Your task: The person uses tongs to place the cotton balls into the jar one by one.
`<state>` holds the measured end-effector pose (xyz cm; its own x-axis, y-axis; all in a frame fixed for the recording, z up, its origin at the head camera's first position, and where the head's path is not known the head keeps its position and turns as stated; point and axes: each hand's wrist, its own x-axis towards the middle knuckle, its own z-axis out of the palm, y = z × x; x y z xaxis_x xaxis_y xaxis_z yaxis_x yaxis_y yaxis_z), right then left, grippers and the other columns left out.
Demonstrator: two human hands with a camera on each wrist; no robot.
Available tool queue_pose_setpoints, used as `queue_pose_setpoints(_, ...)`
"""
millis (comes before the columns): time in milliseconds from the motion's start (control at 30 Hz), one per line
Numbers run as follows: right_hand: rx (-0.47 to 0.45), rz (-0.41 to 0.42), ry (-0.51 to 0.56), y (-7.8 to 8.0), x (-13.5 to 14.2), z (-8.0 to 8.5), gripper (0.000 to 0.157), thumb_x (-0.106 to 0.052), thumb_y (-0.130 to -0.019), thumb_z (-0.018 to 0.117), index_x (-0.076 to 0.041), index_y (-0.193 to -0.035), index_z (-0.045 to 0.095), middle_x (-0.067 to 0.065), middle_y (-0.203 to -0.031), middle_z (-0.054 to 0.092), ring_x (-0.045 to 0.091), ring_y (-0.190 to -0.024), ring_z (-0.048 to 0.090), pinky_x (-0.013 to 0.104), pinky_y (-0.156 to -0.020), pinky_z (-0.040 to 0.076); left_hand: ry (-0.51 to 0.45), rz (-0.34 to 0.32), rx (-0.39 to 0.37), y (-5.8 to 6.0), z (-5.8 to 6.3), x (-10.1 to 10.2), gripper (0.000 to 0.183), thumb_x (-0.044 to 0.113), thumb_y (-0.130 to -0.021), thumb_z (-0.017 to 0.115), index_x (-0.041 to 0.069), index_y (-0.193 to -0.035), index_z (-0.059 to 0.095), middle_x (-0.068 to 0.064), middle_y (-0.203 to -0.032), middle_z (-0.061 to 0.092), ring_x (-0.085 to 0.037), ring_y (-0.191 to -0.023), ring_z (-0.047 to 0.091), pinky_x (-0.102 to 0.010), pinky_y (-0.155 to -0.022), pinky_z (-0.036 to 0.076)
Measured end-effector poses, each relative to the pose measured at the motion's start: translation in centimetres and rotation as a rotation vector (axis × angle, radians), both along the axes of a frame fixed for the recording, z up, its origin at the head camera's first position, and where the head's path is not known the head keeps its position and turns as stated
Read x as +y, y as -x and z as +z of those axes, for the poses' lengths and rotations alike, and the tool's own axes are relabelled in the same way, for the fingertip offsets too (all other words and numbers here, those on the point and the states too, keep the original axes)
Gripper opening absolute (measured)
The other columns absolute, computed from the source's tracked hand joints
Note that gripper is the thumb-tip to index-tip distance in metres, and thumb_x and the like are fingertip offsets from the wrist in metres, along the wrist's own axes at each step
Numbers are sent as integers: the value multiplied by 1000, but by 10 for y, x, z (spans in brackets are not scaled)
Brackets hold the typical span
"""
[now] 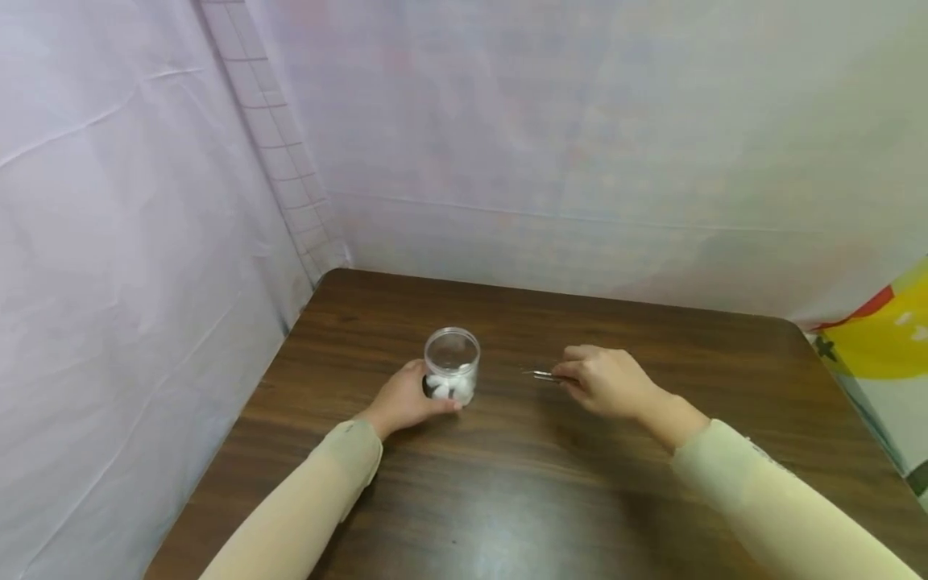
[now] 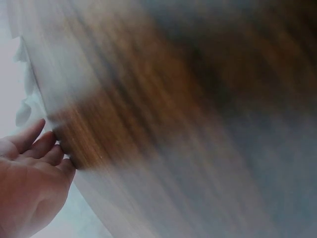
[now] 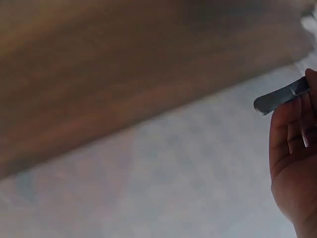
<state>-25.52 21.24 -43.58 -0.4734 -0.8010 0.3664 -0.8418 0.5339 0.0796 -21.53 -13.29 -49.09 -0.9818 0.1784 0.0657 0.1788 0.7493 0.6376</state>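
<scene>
A clear jar point(image 1: 453, 351) with several white cotton balls point(image 1: 451, 385) in its lower part stands open-topped on the brown table. My left hand point(image 1: 408, 400) grips it low on the left, the thumb across its near side and the other fingers partly hidden behind it. At the left edge of the left wrist view, this hand point(image 2: 37, 183) lies below pale, blurred cotton balls point(image 2: 24, 111). To the right of the jar, my right hand point(image 1: 600, 380) pinches metal tweezers point(image 1: 544, 375), whose thin tips point left toward it. The tweezers' rounded end point(image 3: 275, 100) sticks out past the fingers in the right wrist view.
The dark wood-grain table point(image 1: 507, 483) has rounded far corners. White sheeting point(image 1: 551, 145) hangs behind it and along the left side. A yellow and red printed cloth point(image 1: 884, 338) hangs beyond the right edge.
</scene>
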Motion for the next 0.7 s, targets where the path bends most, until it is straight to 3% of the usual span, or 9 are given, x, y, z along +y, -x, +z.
queue_pose_setpoints(133, -104, -50, -22, -10, 12, -25, 19, -13, -80, 82, -10, -98, 77, -7, -82, 55, 1, -59, 47, 24, -48, 46, 4, 2, 3, -2, 2, 0, 81, 53, -74, 84, 4, -133, 58, -14, -133, 58, -29, -122, 55, -46, -103, 43)
queue_pose_setpoints(267, -185, -67, -16, -18, 16, -39, 20, -10, -80, 81, -7, -99, 76, -7, -81, 54, 0, -58, 44, 21, -48, 45, 7, -3, 6, -2, 2, 1, 81, 53, -74, 84, 4, -133, 58, -14, -132, 58, -29, -122, 55, -46, -103, 43)
queue_pose_setpoints(700, -219, -90, -43, -21, 14, -52, 20, -16, -83, 80, -10, -102, 76, -7, -87, 59, 6, -66, 56, 31, -56, 53, 15, 0, 12, 0, 0, 1, 83, 55, -73, 84, 5, -133, 59, -13, -133, 58, -29, -123, 55, -47, -103, 43)
